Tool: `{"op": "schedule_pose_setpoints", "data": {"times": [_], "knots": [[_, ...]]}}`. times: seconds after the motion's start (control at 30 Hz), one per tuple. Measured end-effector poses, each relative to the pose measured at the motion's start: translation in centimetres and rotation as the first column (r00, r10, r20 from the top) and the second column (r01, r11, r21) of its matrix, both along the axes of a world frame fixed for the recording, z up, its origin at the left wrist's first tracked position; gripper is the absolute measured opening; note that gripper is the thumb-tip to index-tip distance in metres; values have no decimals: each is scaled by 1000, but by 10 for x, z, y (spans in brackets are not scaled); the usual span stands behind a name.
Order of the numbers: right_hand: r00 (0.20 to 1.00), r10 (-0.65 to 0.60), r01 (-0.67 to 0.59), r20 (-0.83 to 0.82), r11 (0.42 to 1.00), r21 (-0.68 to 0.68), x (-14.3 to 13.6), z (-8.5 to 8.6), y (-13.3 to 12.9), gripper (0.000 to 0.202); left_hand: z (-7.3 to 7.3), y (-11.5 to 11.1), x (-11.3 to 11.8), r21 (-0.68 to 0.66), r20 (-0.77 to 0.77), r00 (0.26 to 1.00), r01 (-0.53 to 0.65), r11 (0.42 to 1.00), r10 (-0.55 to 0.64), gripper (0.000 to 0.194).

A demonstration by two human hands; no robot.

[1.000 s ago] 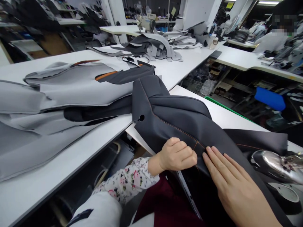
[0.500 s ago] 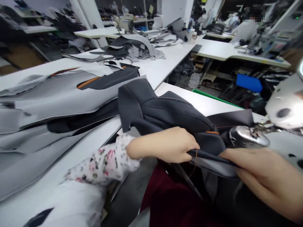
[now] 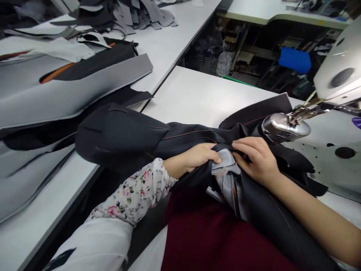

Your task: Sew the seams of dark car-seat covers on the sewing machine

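Observation:
A black cover with orange stitching (image 3: 126, 131) lies across the front of the white table and over my lap. My left hand (image 3: 201, 156) pinches its edge beside a folded-back patch of grey lining (image 3: 225, 162). On the other side of that patch, my right hand (image 3: 258, 160) grips the same black material, thumb under and fingers on top. Just beyond my right hand is the rounded metal arm end of a sewing machine (image 3: 278, 128), with part of the cover bunched against it.
Grey and black cut pieces (image 3: 84, 86) cover the left table (image 3: 175, 41), with a heap of strips (image 3: 138, 15) behind. The white machine head (image 3: 338, 71) overhangs the right side. A blue seat (image 3: 295, 60) stands beyond the table.
The view has tipped down. My hands have come closer together, my right hand moving left. The cover has spread out to the left, and grey lining now shows between my hands.

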State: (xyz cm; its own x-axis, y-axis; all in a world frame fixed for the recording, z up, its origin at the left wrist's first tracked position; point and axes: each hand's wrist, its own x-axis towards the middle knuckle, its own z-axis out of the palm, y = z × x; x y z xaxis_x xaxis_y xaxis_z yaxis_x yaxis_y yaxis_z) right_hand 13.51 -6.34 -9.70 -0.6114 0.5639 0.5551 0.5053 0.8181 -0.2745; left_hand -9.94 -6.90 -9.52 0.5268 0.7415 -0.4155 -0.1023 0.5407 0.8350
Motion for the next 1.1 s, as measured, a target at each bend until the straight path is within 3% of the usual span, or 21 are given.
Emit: {"op": "schedule_pose_setpoints", "data": {"times": [0.13,0.23,0.3,0.37,0.43,0.57,0.73,0.87,0.97,1.1], "knots": [[985,170,-174,36,975,138,-6,28,-14,44,6,18,-1,-80,80,997,-5,997,12,33],[974,212,-224,80,955,196,-16,35,-20,33,5,23,0,-106,110,994,22,994,-11,37],[966,255,-259,44,950,172,-20,38,-20,28,4,23,1,-113,111,994,24,993,-11,39],[963,266,-265,-43,964,29,-19,41,-19,29,2,23,1,-116,106,994,18,993,-6,40],[967,171,-207,-187,958,-196,-16,43,-18,33,3,23,0,-114,107,994,31,993,-18,42],[899,-124,-133,-421,837,-530,-9,37,-16,24,8,27,-3,3,122,982,148,989,-147,43],[847,-281,-116,-451,731,-673,-14,25,-7,8,11,31,-8,207,45,947,304,930,-319,48],[820,-318,-152,-475,679,-718,-14,32,-10,3,8,31,-7,237,8,962,265,935,-275,50],[856,-259,-144,-447,712,-687,-12,42,-23,9,9,31,-6,203,19,973,220,954,-229,54],[933,-23,-196,-359,804,-561,-17,51,-41,21,13,30,-6,197,21,976,209,958,-217,53]]}}
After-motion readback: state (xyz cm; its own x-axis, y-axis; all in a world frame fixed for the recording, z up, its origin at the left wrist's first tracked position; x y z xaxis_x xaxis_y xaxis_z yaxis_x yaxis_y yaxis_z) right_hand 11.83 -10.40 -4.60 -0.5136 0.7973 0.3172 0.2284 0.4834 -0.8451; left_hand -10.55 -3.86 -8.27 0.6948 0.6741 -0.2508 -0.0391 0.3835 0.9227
